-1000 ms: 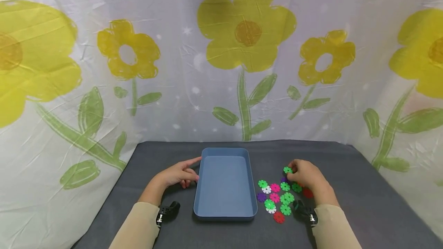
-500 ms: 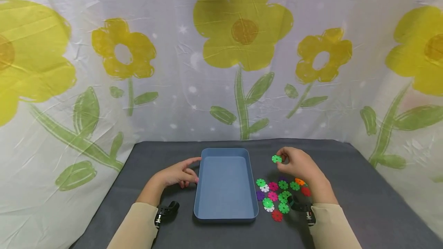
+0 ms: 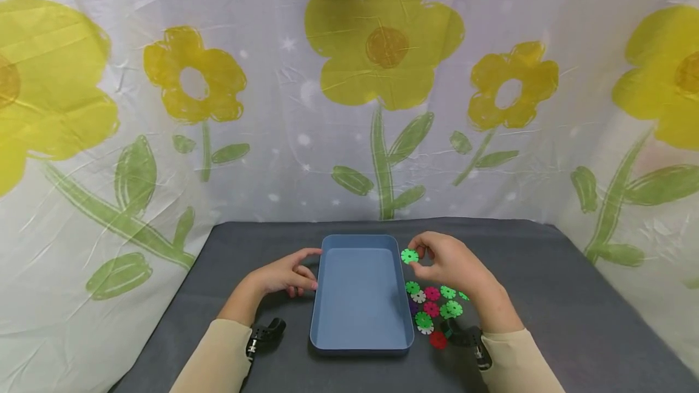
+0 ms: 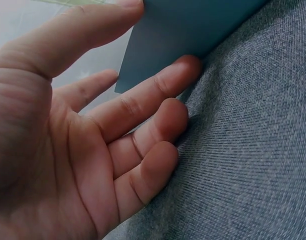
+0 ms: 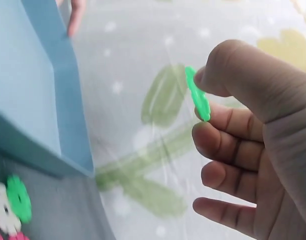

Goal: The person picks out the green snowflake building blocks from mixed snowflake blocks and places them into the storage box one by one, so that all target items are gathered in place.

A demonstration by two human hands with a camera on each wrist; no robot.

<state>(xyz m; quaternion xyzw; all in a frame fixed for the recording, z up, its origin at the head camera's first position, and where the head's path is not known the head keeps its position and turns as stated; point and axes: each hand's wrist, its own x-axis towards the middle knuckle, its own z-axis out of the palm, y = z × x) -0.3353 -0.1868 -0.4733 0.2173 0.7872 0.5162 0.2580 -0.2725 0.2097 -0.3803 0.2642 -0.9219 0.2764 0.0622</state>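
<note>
A blue rectangular tray [image 3: 361, 299] with nothing in it lies on the dark cloth. My left hand [image 3: 280, 275] is at its left side, index finger and thumb reaching to the wall. In the left wrist view the other fingers are loosely bent beside the tray's wall [image 4: 168, 40]. Between thumb and index finger, my right hand [image 3: 453, 264] pinches a green notched plastic disc [image 3: 409, 256], held up just off the tray's right rim. The right wrist view shows this disc [image 5: 197, 94] edge-on, the remaining fingers half curled below it.
Right of the tray lies a loose group of notched discs: several green ones [image 3: 451, 309], pink ones [image 3: 431, 309], white ones [image 3: 418, 296] and a red one [image 3: 438, 339]. My right forearm covers part of the group. A flower-printed curtain [image 3: 273, 108] stands behind the table.
My right hand has lifted the green disc from the group and carried it left to beside the tray's rim. The tray and my left hand have shifted slightly right.
</note>
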